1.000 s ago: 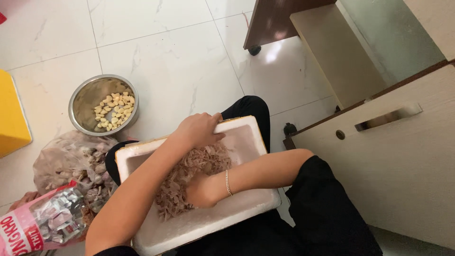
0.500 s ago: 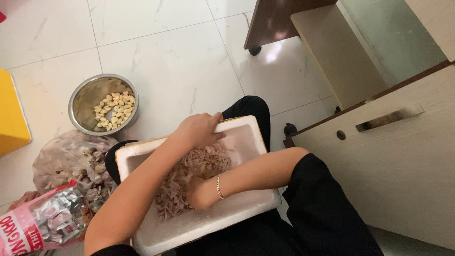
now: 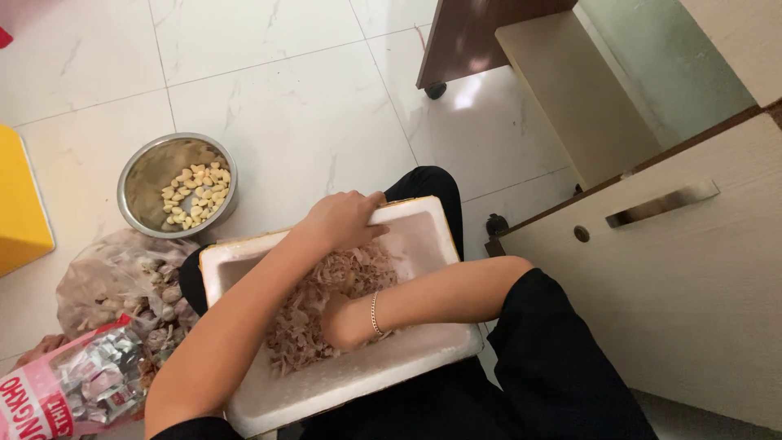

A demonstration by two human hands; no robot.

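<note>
A white foam box [image 3: 423, 358] rests on my lap, holding a heap of papery garlic skins [image 3: 318, 301]. My left hand [image 3: 338, 220] lies on the far rim of the box, thumb along the edge and fingers curled down inside it. My right hand [image 3: 346, 322], with a thin bracelet at the wrist, is pushed into the heap of skins. Its fingers are buried, so what they hold is hidden.
A steel bowl [image 3: 134, 183] with peeled garlic cloves [image 3: 195, 195] sits on the tiled floor to the far left. A clear bag of unpeeled garlic [image 3: 122, 281] and a pink printed packet [image 3: 65, 391] lie at my left. A yellow block [image 3: 20, 204] is at the left edge, and a wooden cabinet [image 3: 676, 269] at my right.
My right hand has shifted slightly left and deeper into the skins. My left hand has stayed on the far rim.
</note>
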